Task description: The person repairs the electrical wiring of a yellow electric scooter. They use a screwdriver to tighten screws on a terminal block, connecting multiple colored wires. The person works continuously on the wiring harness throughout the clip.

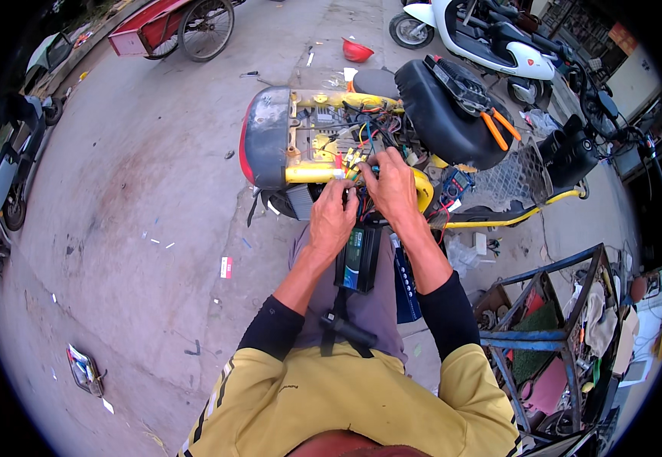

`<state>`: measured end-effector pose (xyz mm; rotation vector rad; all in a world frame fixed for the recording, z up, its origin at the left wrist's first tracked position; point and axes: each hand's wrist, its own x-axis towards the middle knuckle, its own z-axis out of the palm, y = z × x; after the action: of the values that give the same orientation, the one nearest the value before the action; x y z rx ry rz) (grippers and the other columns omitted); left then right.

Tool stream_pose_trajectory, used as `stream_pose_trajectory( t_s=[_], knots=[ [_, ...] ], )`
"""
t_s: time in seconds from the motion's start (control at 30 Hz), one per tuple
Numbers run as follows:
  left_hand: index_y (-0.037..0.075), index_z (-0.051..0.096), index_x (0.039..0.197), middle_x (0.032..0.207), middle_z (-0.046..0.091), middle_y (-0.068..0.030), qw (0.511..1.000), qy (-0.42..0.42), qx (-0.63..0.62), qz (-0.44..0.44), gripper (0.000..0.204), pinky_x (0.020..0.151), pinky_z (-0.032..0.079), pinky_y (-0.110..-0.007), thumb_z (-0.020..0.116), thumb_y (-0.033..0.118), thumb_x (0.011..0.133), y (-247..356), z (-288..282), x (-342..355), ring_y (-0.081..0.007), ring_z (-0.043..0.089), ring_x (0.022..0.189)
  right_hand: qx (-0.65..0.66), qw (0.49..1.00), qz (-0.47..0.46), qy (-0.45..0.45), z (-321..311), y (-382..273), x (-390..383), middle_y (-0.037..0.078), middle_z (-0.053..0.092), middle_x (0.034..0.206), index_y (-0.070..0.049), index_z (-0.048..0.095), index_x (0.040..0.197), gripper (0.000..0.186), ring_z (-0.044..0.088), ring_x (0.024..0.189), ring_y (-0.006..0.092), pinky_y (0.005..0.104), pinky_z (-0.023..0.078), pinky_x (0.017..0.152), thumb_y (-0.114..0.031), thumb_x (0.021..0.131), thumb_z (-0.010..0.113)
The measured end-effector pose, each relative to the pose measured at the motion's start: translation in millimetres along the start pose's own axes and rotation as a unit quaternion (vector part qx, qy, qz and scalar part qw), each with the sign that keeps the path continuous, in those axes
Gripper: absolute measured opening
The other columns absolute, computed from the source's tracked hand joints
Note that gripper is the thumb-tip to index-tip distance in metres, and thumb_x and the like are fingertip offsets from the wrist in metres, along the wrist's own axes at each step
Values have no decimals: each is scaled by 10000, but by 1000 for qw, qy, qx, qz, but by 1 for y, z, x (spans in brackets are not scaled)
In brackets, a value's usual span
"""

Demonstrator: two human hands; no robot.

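Both of my hands work close together over the opened body of a yellow-framed electric scooter (pixel 317 174). My left hand (pixel 334 216) is closed, its fingertips pinching at thin wires. Just to its right, my right hand (pixel 393 186) pinches the same bunch, with thumb and fingers bent. Yellow-sleeved wire connectors (pixel 352 161) stand up beyond the fingertips; the exact wire in each pinch is too small to make out. A black box with a blue-green label (pixel 359 260) rests on my lap below the hands. More tangled wires (pixel 377 126) fill the frame.
The black seat (pixel 445 122) is tipped up, with orange-handled pliers (pixel 501 129) on it. A multimeter (pixel 457 185) lies by the footboard. A blue metal rack of scrap (pixel 533 339) stands at right. Beyond are a red cart (pixel 144 30), a red helmet (pixel 357 50) and a white scooter (pixel 468 38).
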<state>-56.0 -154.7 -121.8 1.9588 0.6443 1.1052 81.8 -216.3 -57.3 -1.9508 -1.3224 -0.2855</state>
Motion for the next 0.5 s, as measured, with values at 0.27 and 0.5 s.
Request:
stream_pose_trajectory(
  t_s=[0.27, 0.5],
  knots=[
    [-6, 692, 1160, 1034, 733, -199, 999, 22, 20, 35, 156, 747, 608, -447, 701, 63, 1021, -2, 2, 1, -350, 753, 828, 4, 1000, 28, 3, -4, -9, 0, 198, 659, 1030, 3, 734, 1021, 172, 705, 887, 463, 538, 575, 761, -117, 928, 815],
    [-3, 687, 1168, 1034, 733, -197, 999, 26, 20, 40, 163, 745, 607, -446, 705, 67, 1021, -4, 2, 1, -351, 754, 822, 41, 999, -17, 6, 0, 0, -1, 204, 657, 1037, 4, 733, 1020, 176, 703, 910, 476, 540, 574, 779, -114, 921, 817]
  ],
)
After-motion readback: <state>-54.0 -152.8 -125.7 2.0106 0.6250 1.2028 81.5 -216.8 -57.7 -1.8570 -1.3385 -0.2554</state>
